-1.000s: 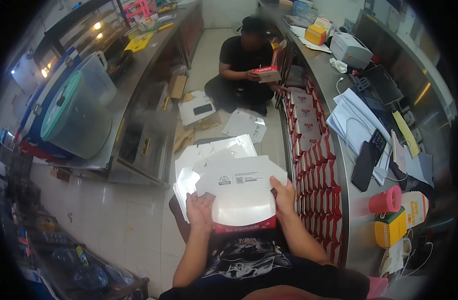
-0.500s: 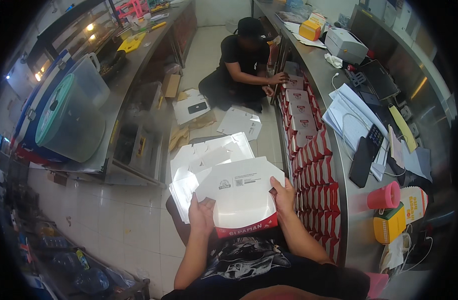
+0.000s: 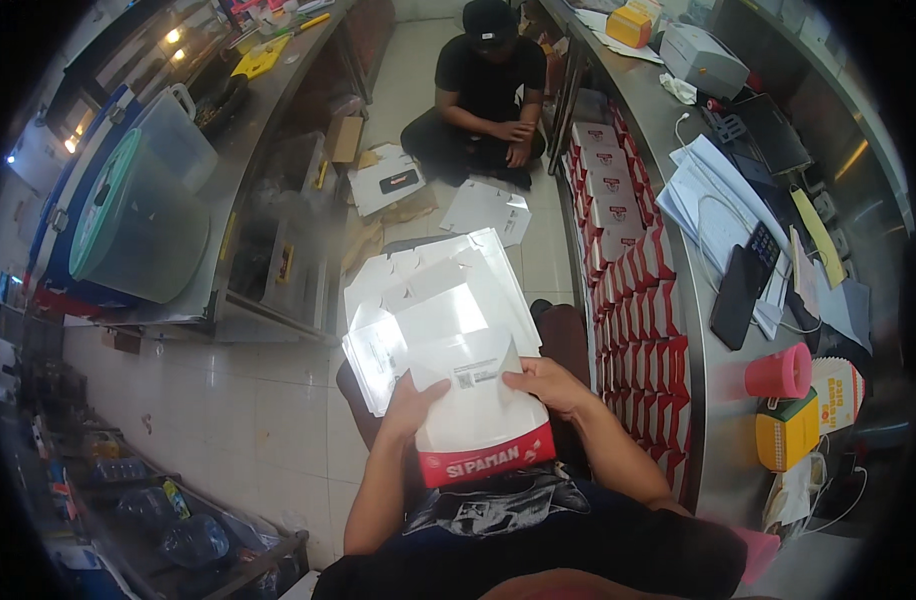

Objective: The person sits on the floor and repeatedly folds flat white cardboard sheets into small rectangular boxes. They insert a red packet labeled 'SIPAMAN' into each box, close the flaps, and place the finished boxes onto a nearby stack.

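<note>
A partly folded cardboard food box, white with a red front panel, is held close to my body above my lap. My left hand grips its left side, thumb pressed over the white panel. On the opposite side my right hand pinches the edge, thumb laid on the panel and fingers behind it. The box's side flaps stand bent up and its back panel points away from me. Just beyond, a stack of flat white cardboard sheets rests over my legs.
Rows of folded red-and-white boxes fill the space under the right steel counter. A person in black sits on the floor ahead, by loose cardboard sheets and a phone. Bottles lie on a rack at lower left.
My hands have moved closer together, bending the box's sides inward and bringing it nearer to me. The other person has taken a hand off the stacked boxes and now holds both hands together.
</note>
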Demonstrator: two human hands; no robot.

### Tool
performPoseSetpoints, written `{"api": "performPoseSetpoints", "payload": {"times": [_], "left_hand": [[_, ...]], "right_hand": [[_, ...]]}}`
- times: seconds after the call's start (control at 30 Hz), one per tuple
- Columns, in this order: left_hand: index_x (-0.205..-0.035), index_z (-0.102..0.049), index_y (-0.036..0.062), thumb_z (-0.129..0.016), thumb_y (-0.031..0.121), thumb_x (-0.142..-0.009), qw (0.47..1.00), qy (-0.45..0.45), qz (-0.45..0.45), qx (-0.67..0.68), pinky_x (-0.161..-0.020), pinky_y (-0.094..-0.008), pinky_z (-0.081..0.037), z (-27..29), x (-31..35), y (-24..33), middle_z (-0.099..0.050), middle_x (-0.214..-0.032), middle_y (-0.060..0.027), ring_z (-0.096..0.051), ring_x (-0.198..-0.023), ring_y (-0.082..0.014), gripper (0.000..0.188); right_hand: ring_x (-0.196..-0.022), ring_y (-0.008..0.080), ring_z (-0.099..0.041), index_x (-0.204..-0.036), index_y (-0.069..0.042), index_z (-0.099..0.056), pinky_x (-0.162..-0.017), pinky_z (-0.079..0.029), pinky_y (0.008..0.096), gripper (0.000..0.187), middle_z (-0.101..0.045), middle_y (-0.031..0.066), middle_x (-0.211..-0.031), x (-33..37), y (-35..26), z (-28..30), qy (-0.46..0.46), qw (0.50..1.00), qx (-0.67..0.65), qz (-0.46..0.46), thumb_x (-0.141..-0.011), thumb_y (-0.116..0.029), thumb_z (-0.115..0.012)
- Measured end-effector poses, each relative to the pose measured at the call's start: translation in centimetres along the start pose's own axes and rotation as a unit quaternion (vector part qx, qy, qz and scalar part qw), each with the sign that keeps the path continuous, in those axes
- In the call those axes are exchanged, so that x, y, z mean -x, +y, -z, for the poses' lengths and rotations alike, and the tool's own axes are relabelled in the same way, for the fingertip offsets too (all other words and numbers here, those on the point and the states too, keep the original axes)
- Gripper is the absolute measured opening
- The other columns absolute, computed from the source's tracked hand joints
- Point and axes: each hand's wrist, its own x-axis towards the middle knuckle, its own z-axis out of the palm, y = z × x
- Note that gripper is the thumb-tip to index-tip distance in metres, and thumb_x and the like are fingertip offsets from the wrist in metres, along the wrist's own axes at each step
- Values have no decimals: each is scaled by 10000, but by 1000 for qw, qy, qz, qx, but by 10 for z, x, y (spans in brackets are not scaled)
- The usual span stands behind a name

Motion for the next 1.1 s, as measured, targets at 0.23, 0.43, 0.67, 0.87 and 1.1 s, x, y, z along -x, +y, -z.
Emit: {"api": "performPoseSetpoints", "payload": {"times": [0.23, 0.43, 0.67, 0.87, 1.1], "left_hand": [[-1407, -571, -71, -591, 260, -1083, 999, 8, 25, -18, -974, -353, -559, 11, -7, -14, -701, -1287, -158, -700, -1121, -215, 464], [-1458, -498, -76, -588, 273, -1087, 987, -17, 58, 150, -982, -356, -574, 11, -9, -15, -664, -1343, -194, -691, -1177, -247, 518], [-1646, -242, 25, -440, 412, -1134, 939, -61, -102, 323, -1127, -443, -482, -3, 10, 1, -465, -1579, -189, -504, -1423, -267, 672], [-1612, -314, 14, -704, 156, -997, 991, -94, -87, 49, -1143, -387, -447, -5, 17, 10, -539, -1493, -126, -527, -1365, -216, 742], [-1490, -465, -11, -674, 278, -1034, 985, 36, -63, 159, -1079, -367, -484, -27, 9, 2, -619, -1377, -125, -602, -1267, -217, 579]], "right_hand": [[-972, 161, -705, -1255, 59, -696, -879, -557, 310, 349, -756, 101, -1104, -11, -1, -4, 22, 997, 79, -5, -1029, -206, -673], [-997, 161, -698, -1214, 73, -705, -878, -563, 320, 303, -749, 114, -1123, -14, -14, 4, 11, 997, 78, 9, -1029, -163, -664], [-1057, 202, -702, -1545, 50, -377, -922, -572, 327, 642, -706, 204, -1259, -19, -16, 18, 147, 983, -30, 103, -1001, -75, -694], [-1084, 150, -632, -1320, 17, -606, -960, -506, 310, 327, -693, 115, -1188, -32, -7, 29, 208, 964, 68, 153, -1089, -207, -545], [-1104, 156, -584, -1437, -82, -502, -978, -472, 316, 434, -620, 81, -1194, -33, -13, 14, 180, 949, -77, 246, -1124, -383, -501]]}}
